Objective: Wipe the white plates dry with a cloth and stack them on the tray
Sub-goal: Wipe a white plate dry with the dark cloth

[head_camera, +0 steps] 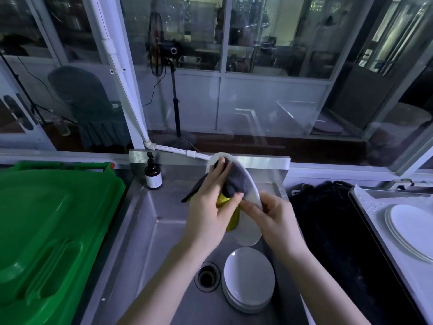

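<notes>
The person's left forearm [164, 280] and right forearm [328, 292] are bare from the wrists to the near edge of view, slim and smooth. The left hand [207, 209] and right hand [275, 220] are bare as well, with long fingers [219, 171] and short, plain nails.

Forearms reach forward, hands close together: left hand [206, 207] grips the cloth [236, 179], right hand [276, 221] pinches the plate [248, 231].

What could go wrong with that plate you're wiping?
The right hand pinches the tilted plate by its edge while the left hand rubs it with the cloth; it might slip. It hangs over the stack of plates in the sink, so a drop could chip those too.
</notes>
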`<action>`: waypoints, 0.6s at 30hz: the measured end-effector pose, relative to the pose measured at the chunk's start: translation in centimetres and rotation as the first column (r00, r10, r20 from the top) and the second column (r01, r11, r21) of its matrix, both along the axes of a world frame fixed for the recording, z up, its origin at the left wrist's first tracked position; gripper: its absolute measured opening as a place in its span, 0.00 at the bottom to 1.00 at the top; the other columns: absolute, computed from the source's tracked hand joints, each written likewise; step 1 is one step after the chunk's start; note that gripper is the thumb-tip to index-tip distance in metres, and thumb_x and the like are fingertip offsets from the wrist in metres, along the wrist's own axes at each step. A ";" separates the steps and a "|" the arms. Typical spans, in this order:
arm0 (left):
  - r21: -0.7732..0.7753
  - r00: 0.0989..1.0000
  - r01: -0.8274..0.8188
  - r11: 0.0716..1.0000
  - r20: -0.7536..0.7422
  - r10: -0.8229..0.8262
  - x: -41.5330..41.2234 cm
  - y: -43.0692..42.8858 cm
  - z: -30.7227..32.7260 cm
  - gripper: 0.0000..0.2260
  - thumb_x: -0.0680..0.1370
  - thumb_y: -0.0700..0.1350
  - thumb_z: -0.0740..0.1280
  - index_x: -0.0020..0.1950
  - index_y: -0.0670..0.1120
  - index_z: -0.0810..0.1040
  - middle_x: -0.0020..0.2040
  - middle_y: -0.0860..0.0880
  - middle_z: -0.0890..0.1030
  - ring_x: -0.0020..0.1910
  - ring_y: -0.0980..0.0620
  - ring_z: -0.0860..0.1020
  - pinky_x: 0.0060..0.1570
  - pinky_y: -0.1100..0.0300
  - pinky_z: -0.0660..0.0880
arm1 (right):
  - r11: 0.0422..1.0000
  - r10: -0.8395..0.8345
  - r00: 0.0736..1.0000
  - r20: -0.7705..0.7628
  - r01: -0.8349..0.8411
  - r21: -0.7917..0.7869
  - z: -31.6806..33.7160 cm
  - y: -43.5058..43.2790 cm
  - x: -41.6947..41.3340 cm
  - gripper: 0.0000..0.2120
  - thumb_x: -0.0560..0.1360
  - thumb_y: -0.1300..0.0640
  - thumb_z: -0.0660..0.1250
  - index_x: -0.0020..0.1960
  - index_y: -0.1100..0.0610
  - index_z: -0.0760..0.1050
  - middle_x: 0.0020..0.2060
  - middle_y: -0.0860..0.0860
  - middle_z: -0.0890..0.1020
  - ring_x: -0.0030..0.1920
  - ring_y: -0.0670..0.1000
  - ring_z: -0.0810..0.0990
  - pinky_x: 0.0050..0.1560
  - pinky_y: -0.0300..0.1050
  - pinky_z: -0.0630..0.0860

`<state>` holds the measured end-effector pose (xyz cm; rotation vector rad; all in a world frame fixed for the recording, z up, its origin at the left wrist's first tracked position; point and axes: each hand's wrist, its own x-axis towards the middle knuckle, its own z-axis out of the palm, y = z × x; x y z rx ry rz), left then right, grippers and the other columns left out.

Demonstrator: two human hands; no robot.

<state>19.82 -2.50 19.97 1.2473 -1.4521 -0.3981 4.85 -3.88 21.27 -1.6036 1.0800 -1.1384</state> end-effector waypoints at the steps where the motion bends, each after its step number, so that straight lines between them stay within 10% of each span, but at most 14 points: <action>1: -0.013 1.000 0.027 1.000 0.017 -0.026 -0.1 -0.2 0.1 0.29 0.75 0.46 0.70 0.75 0.51 0.66 0.73 0.53 0.71 0.70 0.57 0.72 0.67 0.63 0.69 | 1.000 0.000 1.000 -0.012 0.000 0.001 0.0 -0.1 0.0 0.10 0.76 0.64 0.71 0.39 0.67 0.77 0.30 0.63 0.77 0.33 0.50 0.71 0.35 0.49 0.67; 8: 0.308 0.958 -0.189 0.932 -0.152 0.245 2.8 -2.9 0.1 0.06 0.78 0.51 0.68 0.48 0.50 0.79 0.35 0.56 0.78 0.42 0.47 0.78 0.35 0.67 0.67 | 0.995 0.084 0.996 0.027 -0.085 0.055 -0.4 0.9 -1.8 0.15 0.74 0.54 0.73 0.36 0.64 0.76 0.31 0.63 0.73 0.33 0.51 0.71 0.34 0.50 0.65; 18: 0.005 0.992 -0.031 0.999 0.122 0.030 0.6 -1.9 -1.1 0.27 0.75 0.43 0.73 0.73 0.49 0.70 0.65 0.46 0.79 0.61 0.51 0.76 0.59 0.73 0.66 | 0.974 0.077 0.989 0.129 -0.102 0.202 -1.5 0.2 -2.1 0.08 0.73 0.53 0.75 0.44 0.58 0.84 0.36 0.61 0.81 0.36 0.55 0.78 0.35 0.54 0.71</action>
